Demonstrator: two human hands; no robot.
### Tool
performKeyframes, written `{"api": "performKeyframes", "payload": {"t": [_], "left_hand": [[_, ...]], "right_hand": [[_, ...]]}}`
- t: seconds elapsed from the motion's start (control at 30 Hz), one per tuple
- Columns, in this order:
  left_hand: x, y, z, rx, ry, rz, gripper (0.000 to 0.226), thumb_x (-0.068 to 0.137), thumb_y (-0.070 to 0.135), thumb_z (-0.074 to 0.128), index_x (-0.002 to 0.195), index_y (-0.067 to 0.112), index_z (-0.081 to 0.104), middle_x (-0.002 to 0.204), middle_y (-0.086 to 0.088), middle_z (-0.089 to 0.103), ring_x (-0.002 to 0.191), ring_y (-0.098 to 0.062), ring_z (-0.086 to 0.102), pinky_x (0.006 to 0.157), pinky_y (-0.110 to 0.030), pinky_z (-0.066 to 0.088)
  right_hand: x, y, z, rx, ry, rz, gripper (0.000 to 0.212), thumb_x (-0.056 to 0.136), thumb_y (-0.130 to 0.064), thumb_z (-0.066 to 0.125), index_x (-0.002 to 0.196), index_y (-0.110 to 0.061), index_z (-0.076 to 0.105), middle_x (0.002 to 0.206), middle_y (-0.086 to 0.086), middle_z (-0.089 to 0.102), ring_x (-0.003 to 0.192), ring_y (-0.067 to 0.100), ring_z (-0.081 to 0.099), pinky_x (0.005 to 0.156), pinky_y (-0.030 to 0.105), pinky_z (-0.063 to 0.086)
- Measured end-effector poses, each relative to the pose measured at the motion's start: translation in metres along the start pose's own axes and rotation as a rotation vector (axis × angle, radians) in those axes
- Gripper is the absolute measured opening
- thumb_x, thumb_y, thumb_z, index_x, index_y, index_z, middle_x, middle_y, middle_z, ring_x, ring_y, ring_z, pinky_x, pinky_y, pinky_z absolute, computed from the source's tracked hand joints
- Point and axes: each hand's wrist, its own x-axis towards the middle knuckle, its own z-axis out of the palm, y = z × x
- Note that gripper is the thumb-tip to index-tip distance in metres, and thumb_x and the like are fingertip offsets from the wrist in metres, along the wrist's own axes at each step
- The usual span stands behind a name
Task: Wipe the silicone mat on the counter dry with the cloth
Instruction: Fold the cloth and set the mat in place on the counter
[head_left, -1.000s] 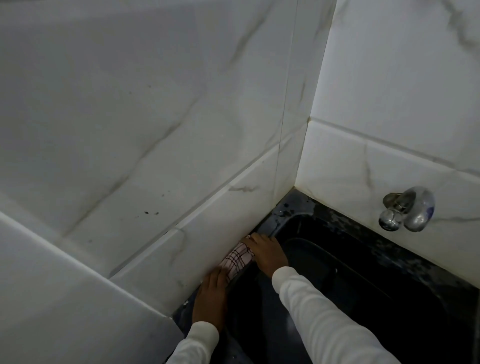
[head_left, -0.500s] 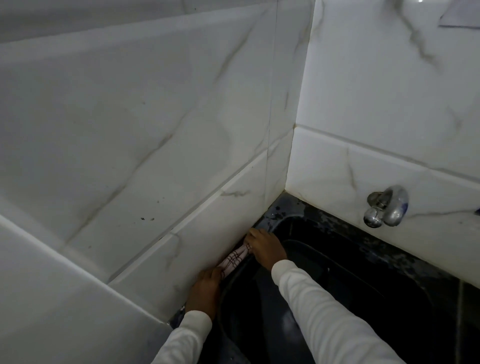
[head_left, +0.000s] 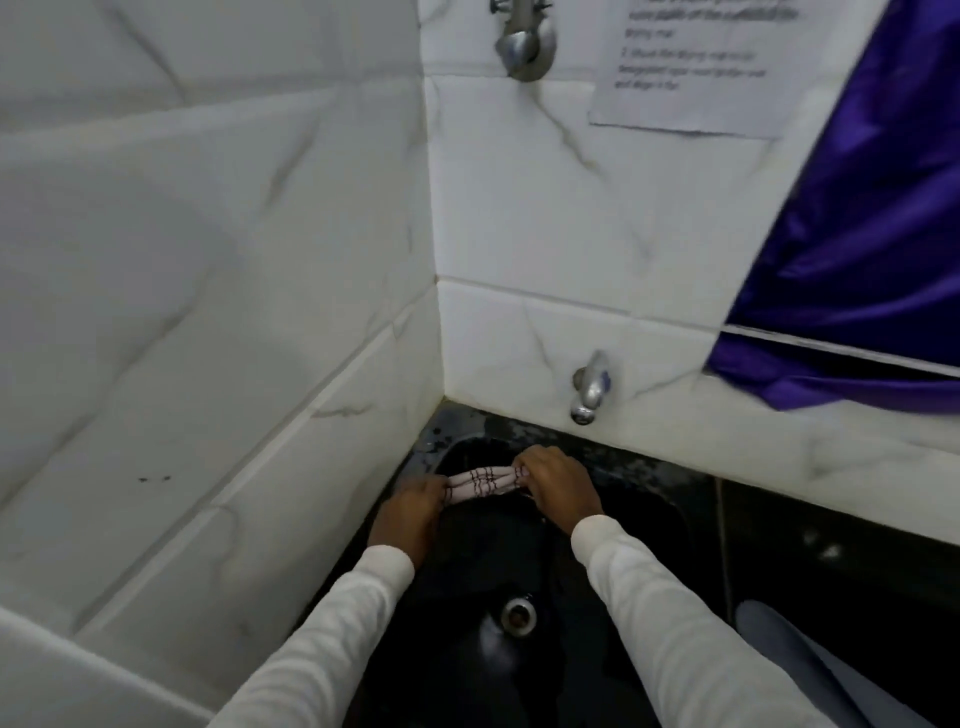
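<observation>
A pale cloth (head_left: 480, 483) with dark check lines is bunched into a tight roll over the black sink (head_left: 649, 525). My left hand (head_left: 410, 512) grips its left end and my right hand (head_left: 558, 488) grips its right end, fingers curled round it. Both hands hover at the sink's far left corner, near the tiled wall. A grey flat thing (head_left: 810, 670) lies at the lower right by the sink; I cannot tell if it is the silicone mat.
White marble tiles rise on the left and behind. A chrome tap (head_left: 589, 387) sticks out of the back wall, another fitting (head_left: 522, 44) higher up. A paper notice (head_left: 691, 67) and purple fabric (head_left: 872, 234) hang at the right. The drain (head_left: 518, 613) sits mid-sink.
The view swung right and up, bringing in the notice, purple fabric and drain. The cloth came away from the left wall edge and is now stretched between both hands over the sink.
</observation>
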Motion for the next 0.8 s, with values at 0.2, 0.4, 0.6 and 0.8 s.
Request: {"api": "performKeyframes", "payload": {"t": [0.2,0.4,0.6,0.8], "left_hand": [[0.041,0.079,0.016,-0.180,0.043,0.202,0.031,0.084,0.013,0.069,0.114,0.015,0.065,0.106,-0.007,0.066,0.097,-0.030,0.063,0.073,-0.038,0.056],[0.051,0.172,0.025,-0.292,0.061,0.551,0.045,0.071,0.001,0.077,0.113,0.014,0.063,0.102,-0.006,0.066,0.090,-0.026,0.066,0.061,-0.034,0.058],[0.041,0.279,0.059,-0.321,-0.024,0.848,0.047,0.069,-0.001,0.076,0.113,0.011,0.066,0.103,-0.013,0.067,0.086,-0.031,0.067,0.059,-0.037,0.058],[-0.002,0.407,0.093,-0.405,-0.136,1.076,0.056,0.063,-0.010,0.077,0.116,0.005,0.065,0.108,-0.017,0.066,0.093,-0.031,0.067,0.066,-0.039,0.060]], "right_hand": [[-0.069,0.053,-0.067,0.052,0.140,0.180,0.020,0.085,-0.021,0.050,0.103,-0.023,0.058,0.101,-0.003,0.057,0.088,0.021,0.058,0.071,0.036,0.049],[-0.170,0.082,-0.120,0.162,0.290,0.424,0.022,0.092,-0.024,0.054,0.115,-0.023,0.054,0.113,-0.002,0.048,0.093,0.021,0.061,0.077,0.038,0.050],[-0.298,0.095,-0.158,0.187,0.441,0.631,0.026,0.089,-0.011,0.062,0.114,-0.018,0.060,0.109,-0.005,0.049,0.094,0.003,0.054,0.080,0.017,0.044],[-0.423,0.118,-0.186,0.173,0.643,0.786,0.026,0.085,-0.003,0.068,0.110,-0.012,0.066,0.102,0.002,0.055,0.095,0.004,0.056,0.081,0.013,0.044]]}}
